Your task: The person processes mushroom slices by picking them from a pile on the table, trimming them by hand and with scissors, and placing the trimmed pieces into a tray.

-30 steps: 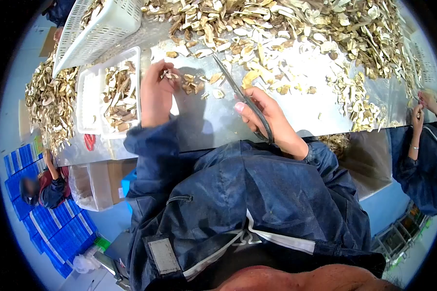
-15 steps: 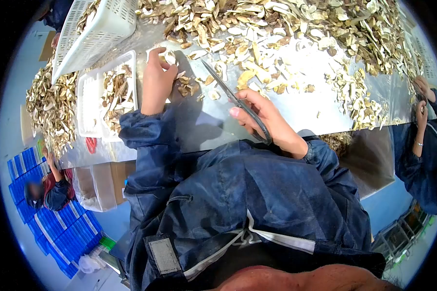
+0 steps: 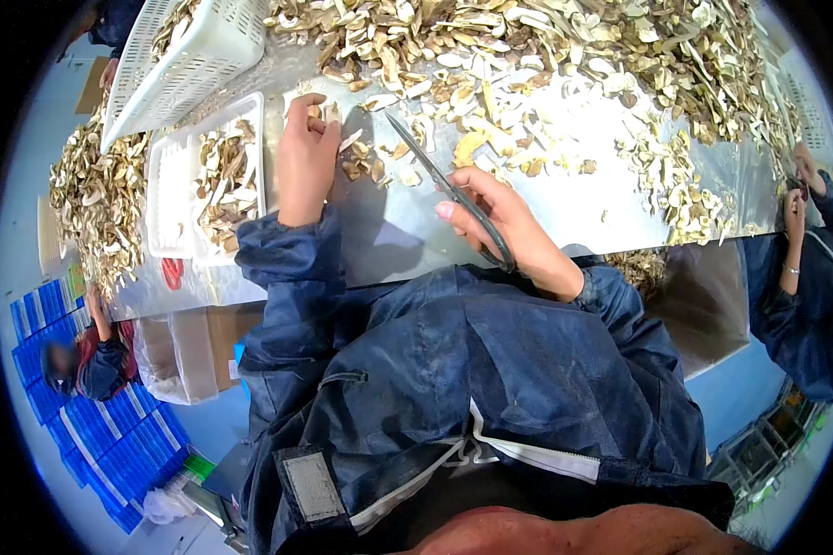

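My right hand [image 3: 509,222] is closed around dark scissors [image 3: 453,190], whose blades point up and left over the metal table [image 3: 379,250]. Left of them, my left hand [image 3: 307,162] has its thumb and fingers bent round a small mushroom slice [image 3: 324,109]. A small group of cut pieces [image 3: 363,163] lies just right of that hand. Beyond both hands spreads a large heap of sliced dried mushrooms [image 3: 546,46]. The white tray [image 3: 169,199] left of my left hand holds more slices.
A white perforated basket [image 3: 190,74] stands tilted at the back left. Another mushroom heap [image 3: 97,194] lies at far left. Red scissors handles [image 3: 171,272] show below the tray. Co-workers' hands [image 3: 796,203] are at far right; another person [image 3: 97,356] is at left.
My left hand has risen, turned its back to the camera, and stayed by the small pieces. The scissors in my right hand have shifted slightly left and down.
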Tool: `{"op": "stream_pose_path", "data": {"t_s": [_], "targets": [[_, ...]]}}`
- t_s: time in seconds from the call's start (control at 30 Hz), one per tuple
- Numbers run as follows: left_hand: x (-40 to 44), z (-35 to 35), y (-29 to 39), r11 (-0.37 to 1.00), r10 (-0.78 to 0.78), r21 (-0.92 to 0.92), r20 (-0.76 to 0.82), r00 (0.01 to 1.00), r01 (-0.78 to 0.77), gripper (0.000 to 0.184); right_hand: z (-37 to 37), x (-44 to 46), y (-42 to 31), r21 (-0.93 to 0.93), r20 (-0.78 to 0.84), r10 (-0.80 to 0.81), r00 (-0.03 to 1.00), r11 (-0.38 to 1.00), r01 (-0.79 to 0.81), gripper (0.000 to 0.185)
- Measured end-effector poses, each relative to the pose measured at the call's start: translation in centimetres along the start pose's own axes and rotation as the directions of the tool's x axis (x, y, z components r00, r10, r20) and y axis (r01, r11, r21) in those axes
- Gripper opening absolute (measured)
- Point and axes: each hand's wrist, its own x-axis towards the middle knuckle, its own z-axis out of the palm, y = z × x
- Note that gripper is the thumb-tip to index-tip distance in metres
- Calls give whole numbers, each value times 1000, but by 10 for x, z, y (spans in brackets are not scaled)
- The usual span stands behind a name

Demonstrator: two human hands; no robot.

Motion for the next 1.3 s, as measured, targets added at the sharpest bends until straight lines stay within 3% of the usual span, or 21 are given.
{"op": "stream_pose_path", "data": {"t_s": [0.1, 0.17, 0.23, 0.33, 0.43, 0.53, 0.63, 0.73, 0.93, 1.13, 1.3], "targets": [[-17, -5, 14, 908, -99, -409, 4, 995, 92, 36, 3, -3, 0, -114, -38, -121, 992, 987, 116, 38], [-32, -10, 17, 698, -219, -671, 136, 966, 252, 23, 6, -7, -2, -203, -57, -198, 979, 962, 183, 41], [-50, -16, 31, 437, -283, -803, 304, 910, 404, 12, 9, -10, -14, -280, -67, -238, 969, 937, 211, 43], [-66, -16, 27, 345, -228, -835, 369, 901, 429, 14, 8, -7, -12, -346, 4, -274, 962, 902, 259, 46], [-75, -18, 29, 288, -178, -859, 387, 905, 424, 10, 9, -10, -19, -295, 45, -131, 990, 945, 138, 47], [-79, -17, 34, 353, -198, -849, 343, 918, 393, 9, 12, -9, -13, -340, 31, -244, 969, 909, 239, 46], [-78, -21, 37, 430, -150, -799, 397, 906, 421, 14, 12, -10, -17, -314, 50, -202, 978, 926, 208, 44], [-77, -19, 32, 404, -104, -800, 442, 891, 444, 12, 12, -10, -15, -318, 55, -168, 984, 931, 177, 41], [-77, -15, 34, 385, -204, -769, 469, 860, 510, 10, 14, -10, -11, -286, 56, -196, 979, 936, 204, 36], [-77, -12, 23, 317, -216, -713, 588, 780, 625, 9, 4, -11, -11, -350, 103, -124, 987, 924, 153, 32], [-70, -19, 9, 296, -271, -740, 541, 796, 604, 20, 4, -5, 9, -243, 26, -107, 994, 964, 110, 31]]}}
